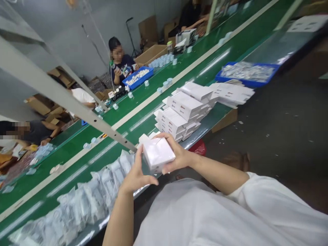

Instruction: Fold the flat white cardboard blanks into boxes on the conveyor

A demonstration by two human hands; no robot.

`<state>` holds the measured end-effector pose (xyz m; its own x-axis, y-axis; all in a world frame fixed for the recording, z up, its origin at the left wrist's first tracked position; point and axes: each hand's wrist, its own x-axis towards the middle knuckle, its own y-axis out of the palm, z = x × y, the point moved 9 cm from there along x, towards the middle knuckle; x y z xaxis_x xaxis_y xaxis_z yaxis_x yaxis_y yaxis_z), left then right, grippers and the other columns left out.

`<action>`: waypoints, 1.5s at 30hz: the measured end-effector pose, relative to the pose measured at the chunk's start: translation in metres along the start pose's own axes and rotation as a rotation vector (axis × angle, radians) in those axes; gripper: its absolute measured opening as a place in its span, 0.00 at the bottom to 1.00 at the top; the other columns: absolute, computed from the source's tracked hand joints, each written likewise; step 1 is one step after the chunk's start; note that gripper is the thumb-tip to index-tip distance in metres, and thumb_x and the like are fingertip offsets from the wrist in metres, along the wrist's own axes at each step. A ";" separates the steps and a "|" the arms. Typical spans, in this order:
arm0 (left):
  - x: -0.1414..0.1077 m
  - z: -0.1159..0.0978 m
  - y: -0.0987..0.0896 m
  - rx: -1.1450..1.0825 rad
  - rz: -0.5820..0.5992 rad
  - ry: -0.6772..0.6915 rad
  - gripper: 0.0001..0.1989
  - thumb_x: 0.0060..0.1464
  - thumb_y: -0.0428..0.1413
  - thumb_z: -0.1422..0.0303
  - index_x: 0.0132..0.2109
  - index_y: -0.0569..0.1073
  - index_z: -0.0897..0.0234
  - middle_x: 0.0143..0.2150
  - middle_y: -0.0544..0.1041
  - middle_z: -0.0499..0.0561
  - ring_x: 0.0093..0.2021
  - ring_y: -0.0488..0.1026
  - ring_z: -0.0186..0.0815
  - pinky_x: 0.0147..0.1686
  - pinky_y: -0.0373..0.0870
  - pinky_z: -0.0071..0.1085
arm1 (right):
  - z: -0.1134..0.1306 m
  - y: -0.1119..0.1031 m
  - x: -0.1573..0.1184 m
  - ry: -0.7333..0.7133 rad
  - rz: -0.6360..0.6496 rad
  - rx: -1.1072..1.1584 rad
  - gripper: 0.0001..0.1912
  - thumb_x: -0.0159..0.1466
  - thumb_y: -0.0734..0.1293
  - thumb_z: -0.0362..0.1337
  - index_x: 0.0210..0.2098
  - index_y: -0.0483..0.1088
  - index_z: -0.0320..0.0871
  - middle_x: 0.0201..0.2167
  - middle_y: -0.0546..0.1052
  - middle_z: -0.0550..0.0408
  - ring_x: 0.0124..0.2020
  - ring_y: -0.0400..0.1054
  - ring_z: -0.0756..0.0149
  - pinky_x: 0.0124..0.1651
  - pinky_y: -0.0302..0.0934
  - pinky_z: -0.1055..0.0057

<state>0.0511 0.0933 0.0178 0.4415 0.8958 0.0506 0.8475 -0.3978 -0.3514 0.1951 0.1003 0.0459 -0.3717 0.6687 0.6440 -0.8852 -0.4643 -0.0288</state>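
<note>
A small white carton (pixel 158 152) is in front of my body, over the near edge of the bench. My right hand (pixel 176 153) grips it from the right side, fingers over the far edge and thumb at the lower corner. At the carton's left side is my left hand (pixel 135 176), its fingers stretched up against or close beside the carton and its thumb spread away. Just beyond, flat white cartons (pixel 176 116) are piled in stacks. Left of my hands lies a long row of clear plastic bags with pale contents (pixel 84 201).
A green conveyor belt (pixel 143 111) with scattered pale blue cups (pixel 165 83) runs diagonally past the bench. A slanted metal post (pixel 102 128) rises near my left hand. A blue tray (pixel 247 73) of small packets sits at right. Across the belt, co-workers (pixel 124 65) sit near another blue tray (pixel 138 78).
</note>
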 end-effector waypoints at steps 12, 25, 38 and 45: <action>0.230 -0.060 0.067 1.141 0.421 0.380 0.42 0.51 0.55 0.82 0.71 0.57 0.55 0.68 0.64 0.62 0.72 0.54 0.57 0.64 0.32 0.78 | -0.178 -0.078 -0.140 1.043 -0.273 -0.549 0.14 0.64 0.66 0.34 0.49 0.71 0.38 0.42 0.77 0.43 0.44 0.73 0.55 0.52 0.68 0.56; 0.133 0.102 0.062 0.546 0.009 -0.093 0.25 0.59 0.55 0.68 0.62 0.67 0.65 0.60 0.73 0.68 0.65 0.68 0.54 0.64 0.60 0.59 | -0.221 -0.083 -0.180 1.310 -0.252 -0.724 0.24 0.57 0.75 0.38 0.49 0.69 0.37 0.53 0.71 0.36 0.58 0.62 0.45 0.61 0.57 0.54; 0.028 0.075 0.021 0.515 -0.116 -0.164 0.19 0.61 0.51 0.70 0.58 0.74 0.63 0.49 0.82 0.62 0.48 0.80 0.49 0.50 0.76 0.48 | -0.110 -0.051 -0.057 0.658 -0.147 -0.358 0.49 0.57 0.74 0.55 0.68 0.51 0.42 0.61 0.68 0.38 0.59 0.68 0.51 0.57 0.68 0.52; 0.014 -0.005 -0.057 0.302 -0.270 -0.058 0.11 0.53 0.64 0.61 0.42 0.78 0.60 0.36 0.80 0.50 0.34 0.75 0.37 0.37 0.74 0.34 | -0.021 -0.027 0.018 0.376 0.045 -0.597 0.22 0.64 0.69 0.39 0.57 0.70 0.43 0.50 0.79 0.46 0.48 0.75 0.54 0.51 0.69 0.57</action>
<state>0.0106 0.1278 0.0432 0.1908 0.9731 0.1289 0.8023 -0.0789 -0.5916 0.2066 0.1370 0.0421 -0.3879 0.8616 0.3273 -0.8288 -0.1707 -0.5329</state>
